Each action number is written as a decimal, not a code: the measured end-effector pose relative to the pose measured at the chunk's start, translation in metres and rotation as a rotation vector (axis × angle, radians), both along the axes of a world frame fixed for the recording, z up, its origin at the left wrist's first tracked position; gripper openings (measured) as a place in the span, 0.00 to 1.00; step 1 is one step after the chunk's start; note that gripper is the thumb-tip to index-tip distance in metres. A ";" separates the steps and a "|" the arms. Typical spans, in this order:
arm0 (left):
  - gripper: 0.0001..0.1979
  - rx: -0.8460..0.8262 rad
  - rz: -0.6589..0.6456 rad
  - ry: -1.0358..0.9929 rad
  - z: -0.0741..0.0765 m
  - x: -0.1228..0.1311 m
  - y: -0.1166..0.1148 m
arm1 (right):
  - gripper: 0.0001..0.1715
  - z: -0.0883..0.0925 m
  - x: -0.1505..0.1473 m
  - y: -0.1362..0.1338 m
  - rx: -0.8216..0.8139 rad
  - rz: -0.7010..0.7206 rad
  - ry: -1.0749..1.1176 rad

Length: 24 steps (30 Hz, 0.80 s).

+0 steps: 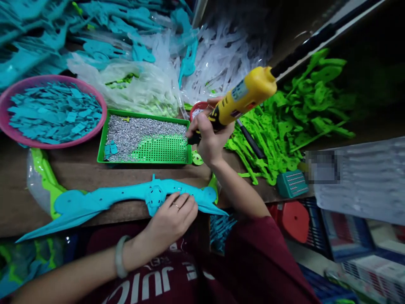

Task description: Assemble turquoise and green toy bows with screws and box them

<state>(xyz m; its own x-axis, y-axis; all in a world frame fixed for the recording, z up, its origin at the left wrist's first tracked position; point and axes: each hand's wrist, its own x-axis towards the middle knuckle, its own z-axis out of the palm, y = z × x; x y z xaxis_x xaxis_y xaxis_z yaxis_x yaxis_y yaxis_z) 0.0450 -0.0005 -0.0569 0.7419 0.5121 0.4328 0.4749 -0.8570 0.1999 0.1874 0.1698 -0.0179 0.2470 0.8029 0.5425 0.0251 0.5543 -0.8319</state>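
My right hand (210, 139) is wrapped round a yellow and black electric screwdriver (242, 99), raised above the right end of a green tray (144, 164) of small silver screws (126, 126). A black cord runs from the tool's back end up to the right. Below, a blue plastic toy bow (126, 190) with green end pieces lies along the table's front edge. My left hand (177, 211) rests on the bow just right of its round middle part, fingers bent over it. Whether those fingers pinch a small part is hidden.
At the left stands a pink basin (103, 114) of small blue pieces. Green plastic parts (268, 139) are heaped at the right, with a black-handled tool (251, 139) among them. Blue parts (31, 38) and pale parts (221, 55) pile up behind. A teal box (291, 184) sits near the right edge.
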 end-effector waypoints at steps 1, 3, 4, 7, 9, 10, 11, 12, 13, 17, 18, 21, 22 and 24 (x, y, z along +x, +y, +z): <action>0.12 -0.008 0.008 -0.004 0.001 0.000 0.003 | 0.22 -0.001 0.000 0.002 -0.004 -0.010 -0.008; 0.12 -0.005 -0.006 0.017 0.006 0.000 0.010 | 0.25 -0.003 0.004 0.006 -0.031 -0.047 -0.018; 0.12 0.009 -0.029 0.045 0.009 0.002 0.012 | 0.27 -0.005 0.005 0.009 -0.047 -0.064 -0.019; 0.16 0.067 -0.092 0.144 0.012 0.021 0.014 | 0.29 -0.010 0.007 0.017 -0.054 -0.078 -0.024; 0.16 0.109 -0.104 0.153 0.007 0.036 0.012 | 0.29 -0.015 0.006 0.022 -0.046 -0.071 -0.058; 0.15 0.134 -0.106 0.137 0.003 0.041 0.011 | 0.30 -0.018 0.004 0.023 -0.048 -0.064 -0.081; 0.14 0.160 -0.107 0.112 -0.001 0.044 0.010 | 0.29 -0.022 0.003 0.024 -0.055 -0.055 -0.103; 0.13 0.186 -0.104 0.081 -0.005 0.045 0.008 | 0.29 -0.025 0.001 0.024 -0.064 -0.044 -0.117; 0.12 0.211 -0.100 0.048 -0.009 0.044 0.006 | 0.28 -0.029 0.000 0.024 -0.071 -0.034 -0.120; 0.12 0.272 -0.071 -0.072 -0.018 0.028 -0.003 | 0.25 -0.041 -0.004 0.021 -0.073 -0.023 -0.083; 0.12 0.278 -0.072 -0.088 -0.019 0.024 -0.005 | 0.24 -0.043 -0.004 0.020 -0.065 -0.030 -0.071; 0.12 0.282 -0.082 -0.113 -0.020 0.018 -0.006 | 0.24 -0.047 -0.004 0.021 -0.038 -0.046 -0.027; 0.12 0.280 -0.091 -0.119 -0.021 0.017 -0.004 | 0.24 -0.048 -0.004 0.022 -0.040 -0.046 -0.021; 0.12 0.276 -0.123 -0.127 -0.022 0.016 -0.001 | 0.24 -0.049 -0.003 0.023 -0.084 -0.045 -0.041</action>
